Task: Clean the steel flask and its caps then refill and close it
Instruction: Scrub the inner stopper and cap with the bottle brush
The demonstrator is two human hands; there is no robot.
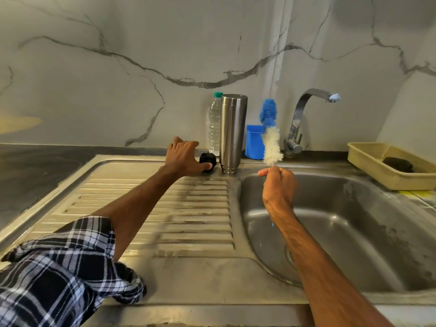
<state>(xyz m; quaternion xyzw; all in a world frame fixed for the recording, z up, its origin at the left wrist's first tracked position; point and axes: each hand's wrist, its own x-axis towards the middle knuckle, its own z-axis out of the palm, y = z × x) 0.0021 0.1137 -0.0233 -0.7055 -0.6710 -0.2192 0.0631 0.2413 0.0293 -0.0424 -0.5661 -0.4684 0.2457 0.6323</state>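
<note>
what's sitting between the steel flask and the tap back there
In the head view, a blue plastic cup stands between the steel flask and the tap, with the bottle brush held up in front of it.

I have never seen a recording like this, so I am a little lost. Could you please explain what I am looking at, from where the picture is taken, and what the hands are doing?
There is no machine here: a person wears a camera on the head, looking down at both bare hands over a steel sink. The right hand has a closed grip on a brush with white and blue bristles, held upright. The left hand reaches to a black cap on the sink's ledge, its thumb touching it. Beside the cap the flask stands upside down; a water bottle stands behind, and a blue cup and tap to the right. A basket sits at far right.
</note>
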